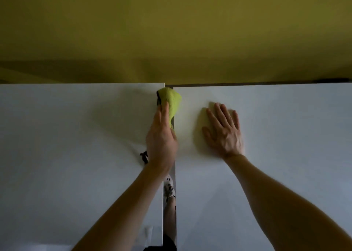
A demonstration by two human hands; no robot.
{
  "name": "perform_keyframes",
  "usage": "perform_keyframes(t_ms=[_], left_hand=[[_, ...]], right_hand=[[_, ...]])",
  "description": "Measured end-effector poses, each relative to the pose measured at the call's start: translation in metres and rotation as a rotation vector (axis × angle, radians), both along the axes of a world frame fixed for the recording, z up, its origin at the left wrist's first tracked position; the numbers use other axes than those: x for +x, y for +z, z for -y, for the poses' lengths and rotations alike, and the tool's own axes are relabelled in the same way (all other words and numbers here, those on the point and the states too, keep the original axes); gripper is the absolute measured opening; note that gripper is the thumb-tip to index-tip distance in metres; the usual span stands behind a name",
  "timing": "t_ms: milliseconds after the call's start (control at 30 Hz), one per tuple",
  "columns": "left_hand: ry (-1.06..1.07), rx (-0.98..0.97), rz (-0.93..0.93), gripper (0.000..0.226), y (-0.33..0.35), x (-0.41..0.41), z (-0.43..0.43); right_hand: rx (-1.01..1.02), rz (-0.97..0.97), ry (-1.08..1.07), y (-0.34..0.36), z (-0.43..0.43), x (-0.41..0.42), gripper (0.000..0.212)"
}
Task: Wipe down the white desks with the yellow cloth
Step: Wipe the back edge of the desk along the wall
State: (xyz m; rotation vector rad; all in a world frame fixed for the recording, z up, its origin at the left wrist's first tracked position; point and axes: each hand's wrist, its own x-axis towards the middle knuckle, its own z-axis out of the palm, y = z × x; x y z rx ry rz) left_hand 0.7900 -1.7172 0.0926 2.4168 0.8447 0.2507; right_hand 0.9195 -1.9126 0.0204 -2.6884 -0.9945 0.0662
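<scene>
Two white counters stand side by side with a narrow gap between them, against a yellow wall [171,31].

1. Left counter [66,136]: bare white top. Its right edge borders the gap. A small dark object [144,157] sits just left of the wrist, too blurred to identify.
2. Right counter [285,136]: bare white top, set slightly further back than its neighbour.
3. Yellow cloth [172,98]: bunched, lying at the gap close to the far corners of both counters. It is draped over the left counter's right edge and spills toward the right counter. Its long axis runs near-to-far, in line with the gap.
4. Left grip [162,134]: grasping the cloth, with fingers laid forward along it and the tail of the cloth emerging from under the palm. The thumb is hidden. The bulk of the cloth lies ahead of this grip, toward the wall.
5. Right grip [222,130]: released, with palm flat and fingers spread on the right counter. It is near the cloth but apart from it and appears to serve as a brace.
6. Seen through the gap: a leg and a white shoe [169,188] on the floor below.

Assessment: the edge along the gap looks to be the part in hand. Because the cloth is aligned with the gap and sits at its far end, a stroke back toward the body seems the natural next move. The left grip is the one placed to make it.
</scene>
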Motion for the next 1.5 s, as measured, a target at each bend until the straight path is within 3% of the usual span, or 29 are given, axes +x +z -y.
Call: perform_keyframes(t_ms=[133,333,533,800,1000,1200,1367,1500], left_hand=[[-0.161,0.064,-0.232,0.092,-0.003,-0.001,0.011],[-0.095,-0.010,-0.348,0.100,-0.008,0.031,0.023],[0.053,-0.139,-0.264,0.103,-0.017,0.066,0.010],[0.026,-0.106,-0.257,0.090,-0.018,0.008,0.038],[0.099,0.007,-0.299,0.092,-0.024,0.092,0.002],[0.022,0.034,-0.396,0.089,-0.013,0.001,0.058],[0.070,0.225,-0.385,0.076,-0.021,0.058,0.029],[0.034,0.244,-0.409,0.073,-0.017,0.069,0.018]], right_hand=[[-0.016,-0.025,0.015,0.005,0.001,-0.002,0.072],[-0.039,-0.052,0.008,0.008,0.000,-0.002,0.073],[-0.022,-0.044,0.016,0.009,0.000,-0.003,0.071],[-0.031,-0.077,0.043,0.009,0.000,-0.003,0.072],[-0.037,-0.077,0.049,0.008,-0.002,0.000,0.072],[-0.069,-0.080,0.103,0.008,0.000,0.001,0.080],[-0.043,-0.076,0.096,0.008,-0.001,0.000,0.084],[-0.014,-0.061,0.081,0.007,0.000,0.000,0.083]])
